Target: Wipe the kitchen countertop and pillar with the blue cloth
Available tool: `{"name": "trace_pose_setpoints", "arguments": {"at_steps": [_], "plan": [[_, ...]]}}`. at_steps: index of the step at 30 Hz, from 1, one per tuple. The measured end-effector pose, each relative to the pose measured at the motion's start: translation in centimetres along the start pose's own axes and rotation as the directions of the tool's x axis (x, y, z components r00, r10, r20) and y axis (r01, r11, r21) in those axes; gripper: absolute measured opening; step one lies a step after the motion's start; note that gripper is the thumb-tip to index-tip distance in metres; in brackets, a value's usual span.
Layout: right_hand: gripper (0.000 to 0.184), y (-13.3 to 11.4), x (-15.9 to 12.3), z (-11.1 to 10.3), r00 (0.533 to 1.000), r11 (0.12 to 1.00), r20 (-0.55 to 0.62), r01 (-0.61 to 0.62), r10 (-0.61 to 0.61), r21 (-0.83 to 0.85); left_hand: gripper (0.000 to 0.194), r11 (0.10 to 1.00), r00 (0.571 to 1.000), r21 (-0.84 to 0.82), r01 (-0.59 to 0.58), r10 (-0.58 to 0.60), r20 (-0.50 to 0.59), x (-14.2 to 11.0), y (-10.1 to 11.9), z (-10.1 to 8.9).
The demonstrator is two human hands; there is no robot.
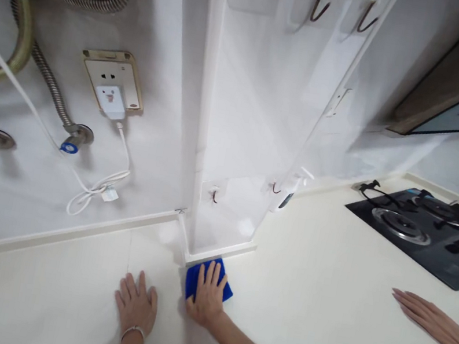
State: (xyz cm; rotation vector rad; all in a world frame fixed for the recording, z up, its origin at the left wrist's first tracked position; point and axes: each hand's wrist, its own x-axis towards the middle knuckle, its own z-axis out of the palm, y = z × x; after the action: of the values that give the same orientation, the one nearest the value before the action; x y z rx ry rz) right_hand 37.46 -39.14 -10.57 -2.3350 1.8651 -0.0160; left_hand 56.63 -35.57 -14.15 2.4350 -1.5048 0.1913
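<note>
My left hand (136, 306), with a thin bracelet at the wrist, lies flat on the pale countertop (291, 300), its fingers a little apart and nothing in it. To its right, my right hand (207, 297) presses down on a folded blue cloth (225, 290), fingers laid over it and thumb at its left edge. The cloth rests on the counter, right up against the foot of a white wall column (231, 213). Part of the cloth is hidden under my palm.
Another person's hand (421, 315) reaches in at the right over the counter. A black gas hob (431, 253) and a white spray bottle (290, 191) stand farther back. Hooks (321, 5), a plugged-in socket (114, 85) and pipe valves (76, 140) are on the walls.
</note>
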Motion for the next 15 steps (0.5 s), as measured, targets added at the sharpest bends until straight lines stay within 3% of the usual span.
{"name": "trace_pose_setpoints", "arguments": {"at_steps": [2, 4, 7, 9, 12, 15], "plan": [[0.097, -1.8, -1.6, -0.4, 0.985, 0.983, 0.022, 0.169, -0.171, 0.073, 0.057, 1.0, 1.0, -0.012, -0.002, 0.002, -0.016, -0.1, -0.1, 0.1], [0.095, -2.8, -2.8, -0.7, 0.942, 0.93, 0.034, 0.325, -0.335, 0.169, 0.057, 0.999, 1.0, -0.031, -0.009, 0.008, -0.025, -0.1, -0.4, 0.3], [0.084, -1.9, -3.9, -0.7, 0.89, 0.844, 0.005, 0.43, -0.456, 0.32, 0.056, 0.995, 1.0, -0.101, 0.001, -0.001, 0.005, 0.4, -1.3, 0.3], [0.068, 0.7, -4.5, -0.1, 0.91, 0.823, -0.112, 0.409, -0.399, 0.395, 0.055, 0.984, 0.997, -0.174, 0.047, -0.036, 0.062, 1.0, -2.1, -0.1], [0.052, 6.8, -7.0, 2.2, 0.917, 0.841, -0.358, 0.33, -0.177, 0.429, 0.055, 0.957, 0.995, -0.282, 0.064, -0.039, 0.096, 1.6, -2.1, -1.2], [0.049, 13.8, -11.7, 5.3, 0.889, 0.867, -0.449, 0.291, -0.089, 0.404, 0.054, 0.918, 0.992, -0.378, -0.12, 0.124, -0.014, 0.5, 0.5, -2.0]]}}
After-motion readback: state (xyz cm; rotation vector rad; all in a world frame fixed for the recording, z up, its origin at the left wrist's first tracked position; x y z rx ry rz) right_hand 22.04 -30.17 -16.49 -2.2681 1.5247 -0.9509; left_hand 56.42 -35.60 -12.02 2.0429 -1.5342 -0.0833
